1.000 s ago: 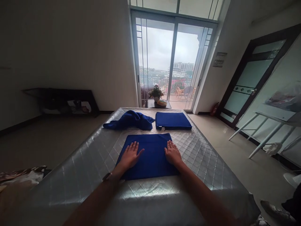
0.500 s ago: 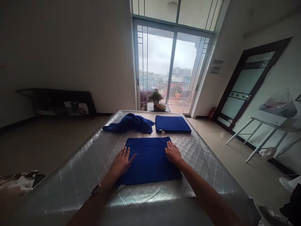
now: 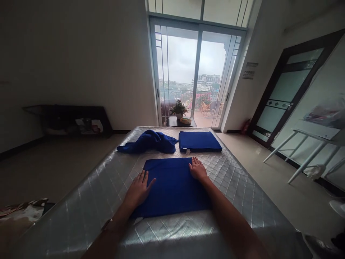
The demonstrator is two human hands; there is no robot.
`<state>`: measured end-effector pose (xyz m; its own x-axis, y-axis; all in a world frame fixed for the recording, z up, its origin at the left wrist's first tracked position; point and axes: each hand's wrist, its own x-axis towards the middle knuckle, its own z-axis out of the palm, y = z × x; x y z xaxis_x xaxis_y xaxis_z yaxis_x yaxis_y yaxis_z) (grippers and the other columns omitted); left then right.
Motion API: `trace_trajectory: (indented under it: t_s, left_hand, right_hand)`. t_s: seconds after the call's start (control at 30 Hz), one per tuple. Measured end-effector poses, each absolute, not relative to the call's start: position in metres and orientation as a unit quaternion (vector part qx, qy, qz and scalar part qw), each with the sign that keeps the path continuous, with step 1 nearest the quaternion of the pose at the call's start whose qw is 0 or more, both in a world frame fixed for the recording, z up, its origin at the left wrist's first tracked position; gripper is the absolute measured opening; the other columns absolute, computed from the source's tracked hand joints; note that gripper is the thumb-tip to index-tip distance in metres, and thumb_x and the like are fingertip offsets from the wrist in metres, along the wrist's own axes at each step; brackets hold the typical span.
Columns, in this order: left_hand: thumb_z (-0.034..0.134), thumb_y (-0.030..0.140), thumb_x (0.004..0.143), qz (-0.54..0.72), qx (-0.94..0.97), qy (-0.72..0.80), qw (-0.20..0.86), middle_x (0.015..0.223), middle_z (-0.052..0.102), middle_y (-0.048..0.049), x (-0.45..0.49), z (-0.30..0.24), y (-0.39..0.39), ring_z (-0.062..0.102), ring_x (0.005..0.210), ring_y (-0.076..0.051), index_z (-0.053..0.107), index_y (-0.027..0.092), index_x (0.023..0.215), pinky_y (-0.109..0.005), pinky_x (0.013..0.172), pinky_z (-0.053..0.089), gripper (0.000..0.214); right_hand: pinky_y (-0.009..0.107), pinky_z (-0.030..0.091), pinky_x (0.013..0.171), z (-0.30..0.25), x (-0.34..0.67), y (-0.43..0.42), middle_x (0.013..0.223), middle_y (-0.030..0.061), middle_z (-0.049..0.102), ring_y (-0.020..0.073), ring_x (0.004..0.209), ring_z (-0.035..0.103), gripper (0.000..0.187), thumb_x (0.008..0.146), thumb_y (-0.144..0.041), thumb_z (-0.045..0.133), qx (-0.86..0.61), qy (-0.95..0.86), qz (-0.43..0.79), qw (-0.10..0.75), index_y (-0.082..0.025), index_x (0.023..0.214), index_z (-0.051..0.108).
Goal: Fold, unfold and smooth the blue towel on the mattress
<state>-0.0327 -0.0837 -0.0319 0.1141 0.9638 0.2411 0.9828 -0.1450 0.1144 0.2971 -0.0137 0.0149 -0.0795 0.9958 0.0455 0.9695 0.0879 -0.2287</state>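
Note:
A blue cloth folded into a flat rectangle (image 3: 172,187) lies in front of me on a silvery quilted mattress (image 3: 172,233). My left hand (image 3: 138,189) rests on its left edge, fingers spread and thumb out over the cloth. On its far right corner lies my right hand (image 3: 198,168), flat with the fingers stretched forward. A small white tag pokes out at the cloth's near left corner. Beyond it, a crumpled blue cloth (image 3: 149,141) sits at the left, and a stack of folded blue cloths (image 3: 199,141) with a white tag sits at the right.
Past the mattress stands a small dark table (image 3: 175,122) with a potted plant (image 3: 179,109), before a sliding glass door (image 3: 178,64). At right are a white stool-like table (image 3: 318,135) bearing a plastic bag, and a dark-framed door (image 3: 293,90). A low dark cabinet (image 3: 67,108) stands at left.
My right hand has shifted slightly on the cloth's far right corner, while the left stays at the left edge. The view has moved a little. The crumpled cloth and stack look the same.

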Motion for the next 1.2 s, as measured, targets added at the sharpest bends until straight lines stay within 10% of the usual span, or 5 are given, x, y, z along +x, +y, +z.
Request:
trace_trajectory:
  t_s: [0.77,1.2]
  left_hand:
    - [0.01,0.054,0.105,-0.108,-0.858,-0.5,-0.053,0.164,0.033,-0.013,0.182,0.017,-0.01,0.025,0.154,-0.023,0.035,0.012,0.157,-0.042,0.127,0.019,0.071]
    - [0.014,0.064,0.101,-0.055,-0.743,-0.666,-0.026,0.166,0.027,-0.0184,0.02,0.005,-0.001,0.023,0.154,-0.03,0.03,0.011,0.159,-0.05,0.125,0.019,0.08]
  right_hand:
    - [0.034,0.012,0.125,0.009,0.303,-0.015,0.168,0.0115,0.019,0.0199,0.156,0.015,0.064,0.1,-0.027,0.031,-0.649,-0.752,0.065,0.092,-0.006,0.16,0.025]
    - [0.035,0.011,0.124,0.013,0.296,-0.014,0.167,0.0124,0.023,0.0205,0.155,0.018,0.066,0.103,-0.037,0.024,-0.674,-0.725,0.077,0.116,-0.002,0.159,0.026]
